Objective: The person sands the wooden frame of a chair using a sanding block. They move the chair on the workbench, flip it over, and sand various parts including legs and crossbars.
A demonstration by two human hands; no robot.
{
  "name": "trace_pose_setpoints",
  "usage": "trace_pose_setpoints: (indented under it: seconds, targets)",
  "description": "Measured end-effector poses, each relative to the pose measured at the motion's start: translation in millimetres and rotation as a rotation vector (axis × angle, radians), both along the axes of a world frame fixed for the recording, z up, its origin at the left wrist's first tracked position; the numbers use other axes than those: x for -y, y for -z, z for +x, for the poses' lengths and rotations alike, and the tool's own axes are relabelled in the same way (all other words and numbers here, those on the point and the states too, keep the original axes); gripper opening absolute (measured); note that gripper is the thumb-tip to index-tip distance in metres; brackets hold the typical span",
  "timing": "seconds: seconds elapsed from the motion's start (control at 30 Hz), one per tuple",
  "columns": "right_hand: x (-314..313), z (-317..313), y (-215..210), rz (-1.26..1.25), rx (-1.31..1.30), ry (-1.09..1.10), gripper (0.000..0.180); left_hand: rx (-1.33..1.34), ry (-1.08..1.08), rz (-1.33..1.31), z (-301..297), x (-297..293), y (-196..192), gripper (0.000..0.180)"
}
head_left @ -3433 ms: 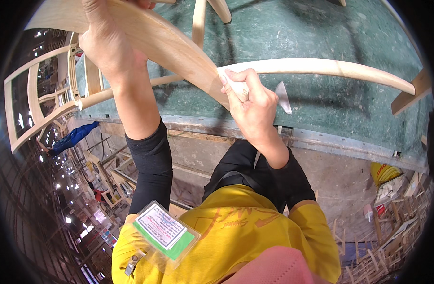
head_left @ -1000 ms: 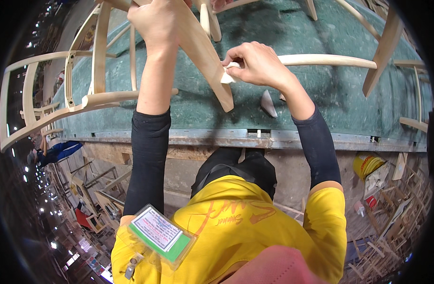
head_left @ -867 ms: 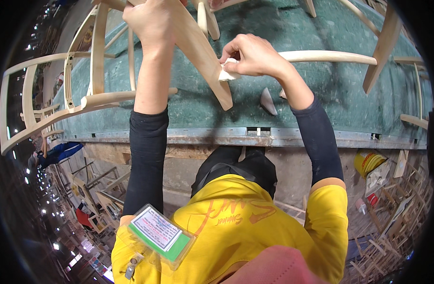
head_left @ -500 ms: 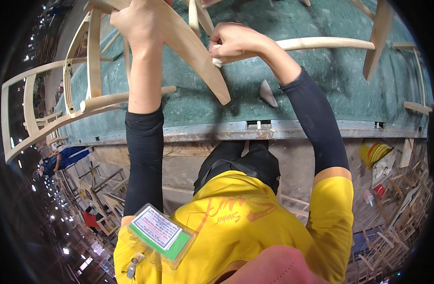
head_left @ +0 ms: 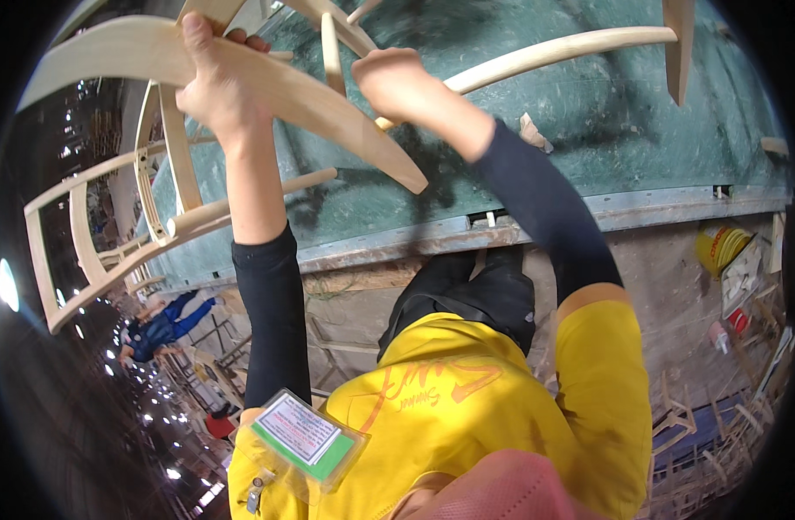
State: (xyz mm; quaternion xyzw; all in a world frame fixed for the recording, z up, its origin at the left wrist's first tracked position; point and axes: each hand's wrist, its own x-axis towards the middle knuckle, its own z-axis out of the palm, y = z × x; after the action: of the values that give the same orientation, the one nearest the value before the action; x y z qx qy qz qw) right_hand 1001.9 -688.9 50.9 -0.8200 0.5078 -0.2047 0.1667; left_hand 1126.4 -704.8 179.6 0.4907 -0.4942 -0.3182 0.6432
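Note:
My left hand (head_left: 224,91) is wrapped round a broad, curved, pale wooden leg (head_left: 328,108), thumb on top. The leg belongs to an unfinished wooden chair frame and tapers to a point over the green-covered table. My right hand (head_left: 399,85) is closed at the inner end of a slim curved wooden rail (head_left: 562,48), beside the leg. Its fingers face away, hiding anything in them. A small crumpled, whitish-tan piece (head_left: 534,134), perhaps folded sandpaper, lies on the table to the right of my right forearm.
The table's green cover (head_left: 605,160) ends at a metal-edged near side (head_left: 579,212). Another wooden chair frame (head_left: 94,286) stands at the left. On the floor at right are a yellow bucket (head_left: 722,247) and wooden pieces. A person in blue (head_left: 168,329) is at the far left.
The chair frame has tilted and shifted, and my left hand now shows its thumb over the leg. The small white pad seen in my right fingers is hidden now. The whitish piece lies farther right.

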Motion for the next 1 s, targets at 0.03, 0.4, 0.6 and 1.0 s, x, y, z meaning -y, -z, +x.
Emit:
trace_pose_setpoints:
  seconds: [0.03, 0.4, 0.6, 1.0]
  targets:
    - [-11, -7, 11, -0.190, 0.229, 0.120, 0.008, 0.018, 0.015, 0.008, -1, -1, 0, 0.049]
    - [-117, -46, 93, 0.434, 1.423, 0.309, 0.015, 0.110, 0.069, 0.034, 2, -8, 4, 0.057]
    - [-54, -8, 92, 0.452, 1.545, -0.187, 0.016, 0.138, 0.091, 0.037, 2, -11, 6, 0.056]
    - [-112, -8, 91, 0.562, 1.563, 0.087, 0.024, 0.119, 0.061, 0.011, -2, -6, 4, 0.054]
